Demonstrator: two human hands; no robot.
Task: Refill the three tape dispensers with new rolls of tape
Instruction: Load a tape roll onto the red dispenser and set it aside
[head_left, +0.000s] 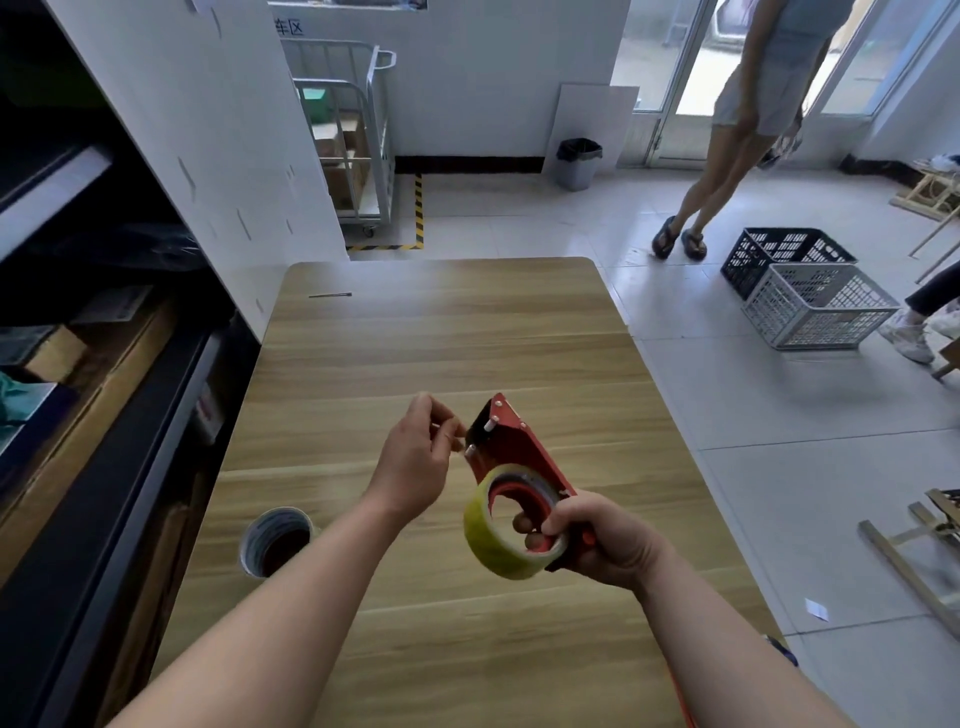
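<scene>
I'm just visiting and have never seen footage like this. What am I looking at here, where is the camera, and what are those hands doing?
There is no machine here. A person wears one wide-angle camera on the head, so you look forward and down along their own bare arms. That is why the room bends at the edges.

The right hand grips a red tape dispenser by its lower end, with a yellowish roll of tape sitting on it. The left hand pinches with its fingertips at the dispenser's front end, probably at the tape's loose end, though that is too small to tell.

Below them is a wooden table. On it stands another roll of tape, near the left arm, and a thin dark stick-like item lies at the far end.

Beyond the table, someone stands on the tiled floor near two plastic crates.
</scene>
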